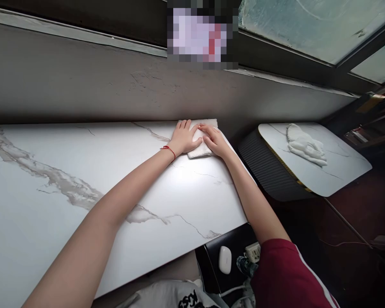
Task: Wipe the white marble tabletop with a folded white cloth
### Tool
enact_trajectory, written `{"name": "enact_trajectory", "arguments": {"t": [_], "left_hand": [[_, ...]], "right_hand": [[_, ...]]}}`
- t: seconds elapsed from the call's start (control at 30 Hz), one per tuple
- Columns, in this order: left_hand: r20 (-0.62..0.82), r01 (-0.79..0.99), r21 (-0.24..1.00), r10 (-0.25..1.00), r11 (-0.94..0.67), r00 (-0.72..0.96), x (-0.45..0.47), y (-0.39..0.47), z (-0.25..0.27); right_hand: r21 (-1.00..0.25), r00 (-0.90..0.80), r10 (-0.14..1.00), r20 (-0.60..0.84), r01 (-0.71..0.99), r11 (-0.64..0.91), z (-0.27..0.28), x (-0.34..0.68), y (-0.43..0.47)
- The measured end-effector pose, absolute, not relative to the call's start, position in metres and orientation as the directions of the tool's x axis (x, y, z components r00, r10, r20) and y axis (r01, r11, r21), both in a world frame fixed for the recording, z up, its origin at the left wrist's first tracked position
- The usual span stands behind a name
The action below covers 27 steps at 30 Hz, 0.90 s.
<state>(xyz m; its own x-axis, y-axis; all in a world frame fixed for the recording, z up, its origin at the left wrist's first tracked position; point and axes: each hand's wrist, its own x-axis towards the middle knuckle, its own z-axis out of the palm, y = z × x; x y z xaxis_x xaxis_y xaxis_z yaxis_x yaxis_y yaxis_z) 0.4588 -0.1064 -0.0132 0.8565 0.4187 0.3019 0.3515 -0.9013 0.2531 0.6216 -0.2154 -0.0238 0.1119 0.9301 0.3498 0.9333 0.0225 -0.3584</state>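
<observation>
Maroon sleeve [291, 273]; fingers [183, 124] on folded fluffy cloth [201, 152]; glossy veined tabletop [186, 192].

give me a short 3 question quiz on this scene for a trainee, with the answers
1. True or false: the red bracelet is on the left wrist.

2. What lies on the round-cornered table off to the right?
A. a bottle
B. a bunched-up cloth
C. a bowl

3. What do the left hand and right hand both rest on?

Key:
1. True.
2. B.
3. The white cloth on the marble-patterned table.
</observation>
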Motion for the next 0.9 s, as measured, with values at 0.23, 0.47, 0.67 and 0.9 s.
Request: {"name": "enact_trajectory", "arguments": {"t": [0.23, 0.47, 0.67, 0.9], "left_hand": [[0.282, 0.363, 0.221, 0.415, -0.905, 0.865, 0.492, -0.109, -0.007], [0.288, 0.373, 0.185, 0.413, -0.909, 0.864, 0.499, -0.118, -0.007], [0.298, 0.371, 0.140, 0.396, -0.918, 0.869, 0.497, -0.120, -0.010], [0.310, 0.337, 0.145, 0.366, -0.930, 0.877, 0.491, -0.142, -0.009]], "right_hand": [[-0.398, 0.214, 0.923, 0.320, 0.915, -0.074, -0.021, 0.646, -0.226], [-0.424, 0.291, 0.935, 0.201, 0.886, -0.185, -0.021, 0.655, -0.228], [-0.419, 0.303, 0.937, 0.176, 0.884, -0.207, -0.021, 0.650, -0.230], [-0.340, 0.342, 0.924, 0.172, 0.901, -0.270, -0.013, 0.627, -0.250]]}}
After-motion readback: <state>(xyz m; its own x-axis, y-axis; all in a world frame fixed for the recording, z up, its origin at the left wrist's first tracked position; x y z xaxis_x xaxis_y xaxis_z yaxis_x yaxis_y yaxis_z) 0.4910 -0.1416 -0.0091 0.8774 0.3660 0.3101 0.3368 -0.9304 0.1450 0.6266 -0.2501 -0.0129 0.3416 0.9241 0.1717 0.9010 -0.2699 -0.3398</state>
